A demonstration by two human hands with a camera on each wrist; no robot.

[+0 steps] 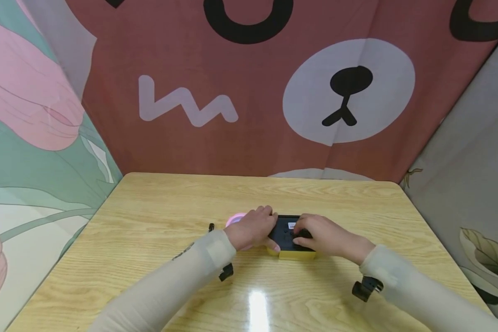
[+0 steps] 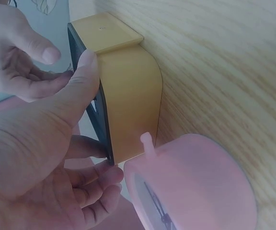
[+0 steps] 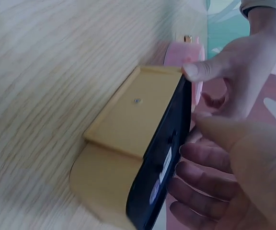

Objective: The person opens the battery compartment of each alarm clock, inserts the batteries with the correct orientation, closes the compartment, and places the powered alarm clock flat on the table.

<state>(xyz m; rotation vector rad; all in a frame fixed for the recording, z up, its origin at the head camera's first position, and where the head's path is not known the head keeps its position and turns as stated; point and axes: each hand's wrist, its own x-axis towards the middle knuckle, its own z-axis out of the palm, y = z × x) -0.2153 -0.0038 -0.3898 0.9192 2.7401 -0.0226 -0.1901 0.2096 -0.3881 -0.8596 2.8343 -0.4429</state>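
A yellow clock (image 1: 296, 255) lies with its black back up, small knobs and a white label (image 1: 291, 225) showing there. My left hand (image 1: 255, 227) grips its left end; in the left wrist view the thumb lies along the back's edge and the fingers curl at the far side. My right hand (image 1: 329, 234) has its fingers bent over the black back (image 3: 164, 148), the fingertips right by a knob (image 3: 173, 136). I cannot tell whether they pinch it. A round pink alarm clock (image 2: 205, 177) stands beside the left hand, partly hidden in the head view.
The wooden table (image 1: 170, 198) stretches around both hands, its far edge meeting a brown cloth (image 1: 249, 147) with a cartoon bear. Floral cloth (image 1: 25, 161) hangs on the left and a pale cloth (image 1: 460, 161) on the right. Wrist cameras with black straps sit on both sleeves.
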